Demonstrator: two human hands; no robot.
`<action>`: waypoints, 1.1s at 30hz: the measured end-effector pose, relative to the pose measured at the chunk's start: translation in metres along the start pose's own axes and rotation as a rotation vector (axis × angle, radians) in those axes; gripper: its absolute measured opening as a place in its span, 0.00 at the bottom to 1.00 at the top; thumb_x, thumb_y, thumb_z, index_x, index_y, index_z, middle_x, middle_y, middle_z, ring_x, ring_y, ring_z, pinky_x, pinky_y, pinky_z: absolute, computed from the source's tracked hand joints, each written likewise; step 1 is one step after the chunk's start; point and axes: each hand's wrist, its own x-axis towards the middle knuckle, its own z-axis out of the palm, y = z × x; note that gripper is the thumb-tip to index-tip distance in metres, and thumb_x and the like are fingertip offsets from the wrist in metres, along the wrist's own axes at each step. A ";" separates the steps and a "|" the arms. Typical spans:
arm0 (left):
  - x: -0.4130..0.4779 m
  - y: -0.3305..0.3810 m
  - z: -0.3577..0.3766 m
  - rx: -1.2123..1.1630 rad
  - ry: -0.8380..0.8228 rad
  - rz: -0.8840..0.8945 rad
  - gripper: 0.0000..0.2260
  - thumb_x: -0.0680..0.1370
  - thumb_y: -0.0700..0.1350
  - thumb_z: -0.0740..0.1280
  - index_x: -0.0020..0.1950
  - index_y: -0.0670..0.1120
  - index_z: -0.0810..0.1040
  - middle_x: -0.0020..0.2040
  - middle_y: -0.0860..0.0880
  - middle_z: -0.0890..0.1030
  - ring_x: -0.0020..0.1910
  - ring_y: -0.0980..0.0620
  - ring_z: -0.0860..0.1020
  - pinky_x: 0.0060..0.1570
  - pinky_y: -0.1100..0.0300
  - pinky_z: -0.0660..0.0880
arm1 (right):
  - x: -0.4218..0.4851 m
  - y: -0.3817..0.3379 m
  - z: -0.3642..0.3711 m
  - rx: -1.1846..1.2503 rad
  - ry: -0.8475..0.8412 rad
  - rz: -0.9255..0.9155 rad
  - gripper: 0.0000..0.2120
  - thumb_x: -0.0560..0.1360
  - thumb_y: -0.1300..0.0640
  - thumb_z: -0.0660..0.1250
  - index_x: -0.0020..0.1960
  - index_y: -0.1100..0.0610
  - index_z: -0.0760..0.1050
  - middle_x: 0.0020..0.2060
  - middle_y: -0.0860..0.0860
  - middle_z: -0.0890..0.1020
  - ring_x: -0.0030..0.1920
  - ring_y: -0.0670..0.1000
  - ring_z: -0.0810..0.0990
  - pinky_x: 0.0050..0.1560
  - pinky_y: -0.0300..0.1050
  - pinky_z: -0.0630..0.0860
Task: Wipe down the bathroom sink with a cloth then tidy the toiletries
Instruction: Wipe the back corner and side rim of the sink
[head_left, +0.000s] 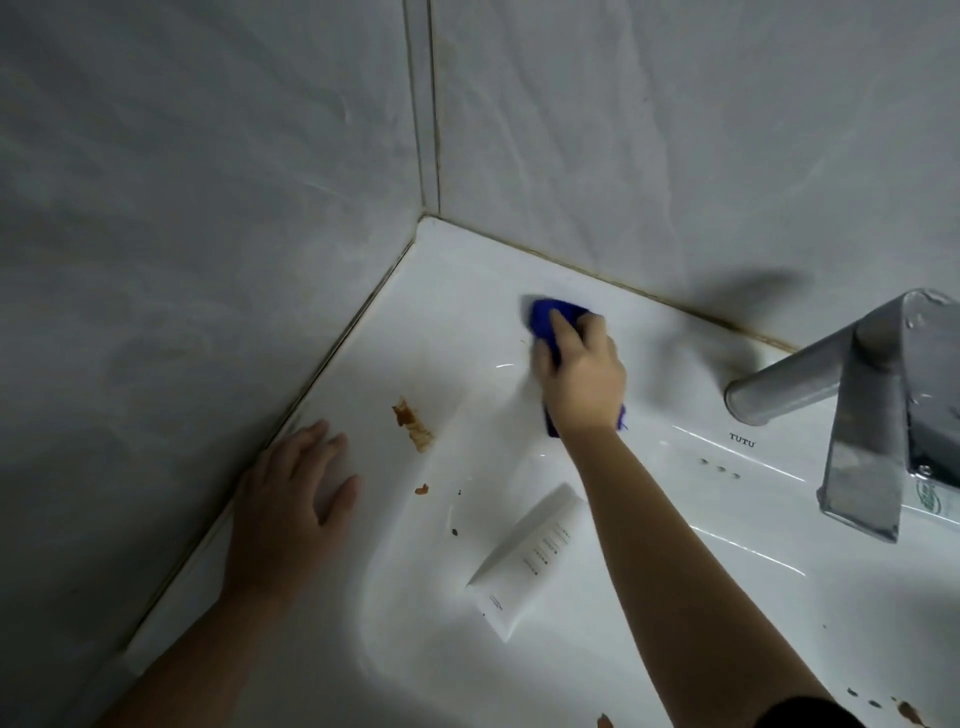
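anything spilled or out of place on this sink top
A brown-orange smear lies on the white ceramic sink ledge between the left hand and the blue cloth gripped by the right hand, unwiped.

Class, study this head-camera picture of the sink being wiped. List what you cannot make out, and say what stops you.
In the head view:
- Blue cloth: mostly hidden under the right hand; motion blur hides whether its fingers grip or press.
- White tube: print too small to read.
- Tap: cut off by the right edge.
- Green sticker: partly behind the tap, unreadable.
- Sink basin: cut off at right and bottom edges.
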 end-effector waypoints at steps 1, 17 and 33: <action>0.000 0.000 0.000 -0.004 -0.004 -0.008 0.24 0.71 0.55 0.56 0.57 0.41 0.78 0.60 0.42 0.76 0.58 0.39 0.73 0.56 0.43 0.69 | -0.008 0.018 -0.008 -0.007 0.084 0.094 0.16 0.71 0.57 0.67 0.58 0.59 0.77 0.50 0.63 0.76 0.44 0.64 0.76 0.40 0.53 0.74; 0.001 -0.003 0.001 0.016 -0.009 0.010 0.22 0.72 0.54 0.57 0.58 0.42 0.77 0.60 0.42 0.76 0.58 0.40 0.74 0.53 0.43 0.71 | -0.014 0.045 -0.020 -0.031 0.147 0.298 0.18 0.73 0.55 0.65 0.62 0.57 0.73 0.56 0.63 0.74 0.48 0.64 0.75 0.46 0.52 0.73; 0.001 -0.001 -0.001 -0.008 -0.006 -0.005 0.23 0.72 0.55 0.57 0.57 0.42 0.78 0.60 0.42 0.76 0.59 0.41 0.73 0.56 0.45 0.69 | 0.001 0.062 -0.031 0.021 0.305 0.582 0.20 0.76 0.57 0.59 0.66 0.61 0.66 0.62 0.64 0.67 0.55 0.65 0.73 0.51 0.55 0.72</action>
